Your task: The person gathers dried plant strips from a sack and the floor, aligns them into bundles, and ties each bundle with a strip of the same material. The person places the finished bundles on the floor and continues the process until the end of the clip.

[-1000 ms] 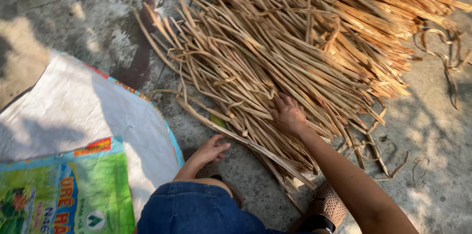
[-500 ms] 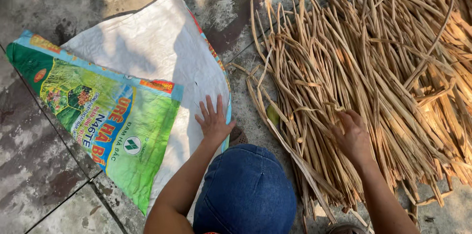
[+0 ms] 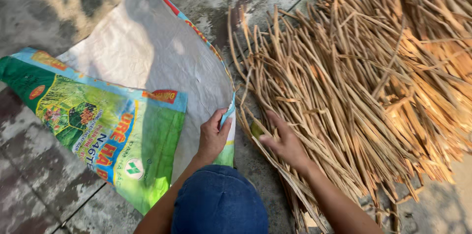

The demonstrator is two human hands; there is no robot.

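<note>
My left hand [image 3: 213, 135] grips the near edge of a woven plastic sack [image 3: 147, 62], white inside with a green printed outside, lying flat on the ground. My right hand [image 3: 284, 141] rests with fingers spread on the near edge of a big heap of dry tan stalks [image 3: 364, 76], beside a small green bit among them. My knee in blue denim [image 3: 219, 202] is between my arms at the bottom.
The ground is stained grey concrete [image 3: 44, 185] with a seam running across the lower left. The stalk heap fills the whole right half of view, and the sack covers the left middle.
My view swung left from the stalks toward the sack. My left hand moved from flat on the sack to gripping its edge. My right hand slid left along the heap's near edge.
</note>
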